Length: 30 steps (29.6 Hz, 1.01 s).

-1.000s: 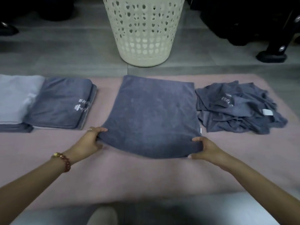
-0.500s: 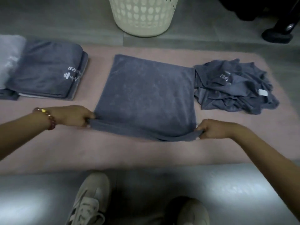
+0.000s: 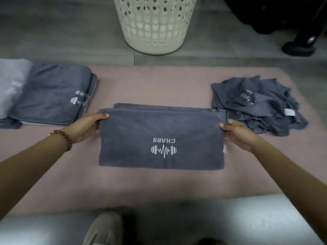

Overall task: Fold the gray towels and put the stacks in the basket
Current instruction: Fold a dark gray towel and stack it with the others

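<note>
Head view: left grip [image 3: 85, 126], right grip [image 3: 238, 134] tight on towel [image 3: 159, 131] between folded stack [image 3: 53, 96] and pile [image 3: 260, 106].

One wide-angle view, worn on the head, looks forward and steeply down onto the pink mat [image 3: 159, 82] — close in (a shoe [image 3: 104, 228] at the bottom edge), the basket [image 3: 155, 29] cropped at the top.

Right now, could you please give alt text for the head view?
The left hand and right hand grip a half-folded gray towel on a pink mat. Folded towels lie left, a crumpled pile right, a white basket beyond.
</note>
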### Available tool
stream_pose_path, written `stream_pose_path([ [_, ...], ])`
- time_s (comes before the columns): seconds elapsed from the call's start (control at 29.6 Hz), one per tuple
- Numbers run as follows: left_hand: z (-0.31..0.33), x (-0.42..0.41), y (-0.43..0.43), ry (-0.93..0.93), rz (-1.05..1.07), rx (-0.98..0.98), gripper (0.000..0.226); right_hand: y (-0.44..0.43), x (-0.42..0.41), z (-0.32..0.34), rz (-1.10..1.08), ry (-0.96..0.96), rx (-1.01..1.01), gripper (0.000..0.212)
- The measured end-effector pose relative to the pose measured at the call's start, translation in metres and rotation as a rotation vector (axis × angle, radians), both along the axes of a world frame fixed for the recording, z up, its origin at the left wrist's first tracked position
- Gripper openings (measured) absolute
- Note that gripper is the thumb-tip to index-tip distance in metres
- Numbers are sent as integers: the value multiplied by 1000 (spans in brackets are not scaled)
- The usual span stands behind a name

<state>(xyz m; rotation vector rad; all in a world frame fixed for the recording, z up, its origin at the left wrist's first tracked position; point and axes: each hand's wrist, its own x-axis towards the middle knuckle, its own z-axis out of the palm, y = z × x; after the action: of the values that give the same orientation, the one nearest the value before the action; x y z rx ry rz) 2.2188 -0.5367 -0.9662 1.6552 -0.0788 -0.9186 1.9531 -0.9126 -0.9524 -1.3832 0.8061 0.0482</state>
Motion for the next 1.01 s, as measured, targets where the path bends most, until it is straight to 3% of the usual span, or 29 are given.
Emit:
stream_pose_path([
  [0.03, -3, 4, -14, -97, 38, 14, 17, 1, 15, -6, -91, 13, -60, 11],
  [0.17, -33, 21, -54, -523, 150, 278, 11, -3, 59, -41, -264, 199, -409, 10],
  [0.24, -45, 20, -64, -627, 198, 358, 14, 2, 68, -49, -251, 303, -581, 16],
  [0.3, -53, 19, -67, -691, 205, 395, 22, 10, 71, -48, -238, 325, -675, 39],
  [0.37, -59, 24, -67, -727, 186, 406, 22, 12, 74, -49, -191, 330, -766, 46],
  [0.57, -64, 30, -69, -806, 230, 382, 17, 5, 82, -52, -267, 291, -855, 26],
  [0.71, -67, 35, -71, -825, 218, 429, 17, 0, 90, -55, -264, 332, -844, 30],
  [0.91, -64, 41, -73, -747, 150, 456, 20, -3, 94, -61, -295, 369, -837, 30],
  [1.01, -55, 35, -68, -616, 195, 413, 27, -5, 90, -56, -321, 244, -729, 34],
])
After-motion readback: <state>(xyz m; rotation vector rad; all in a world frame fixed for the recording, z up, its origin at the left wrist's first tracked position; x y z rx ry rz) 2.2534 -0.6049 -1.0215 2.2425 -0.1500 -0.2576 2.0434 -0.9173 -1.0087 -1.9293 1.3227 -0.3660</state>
